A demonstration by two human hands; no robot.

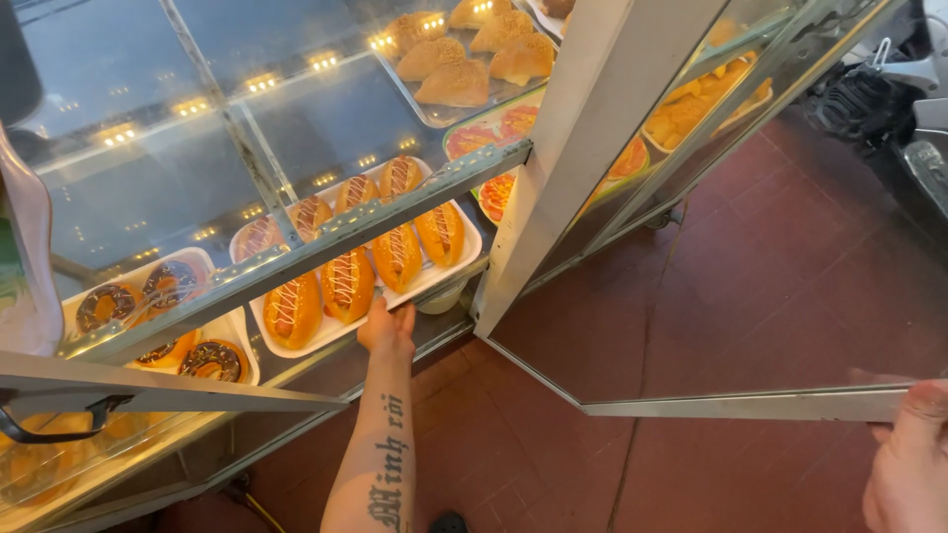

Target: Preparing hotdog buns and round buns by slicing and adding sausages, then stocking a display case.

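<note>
White plastic is what the left hand point(387, 331) has hold of: its fingers are closed on the near edge of a white tray point(296, 347) of sausage buns point(346, 284) striped with pale sauce, sitting on the lower shelf of a glass display cabinet point(148, 178). The tray rests flat on that shelf, its front edge just at the open side of the case. The right hand point(907, 464) is well apart, at the lower right of the view, clamped on the metal bottom edge of the open glass door point(750, 403) and holding it wide.

Beside the bun tray to the left lies a tray of chocolate-glazed doughnuts point(138, 296), and higher shelves carry sesame pastries point(459, 59) and small pizzas point(494, 128). Dark red floor tiles point(790, 276) run beneath.

To handle the tray well, I judge the grip should be kept low and level, thumb under the rim (the buns sit close-packed and would slide into one another if the front dipped). Moving it straight along the shelf, not at an angle, should keep it off the metal shelf rail point(375, 222) just above. The door needs to be kept fully open so that its frame stays away from the forearm.
</note>
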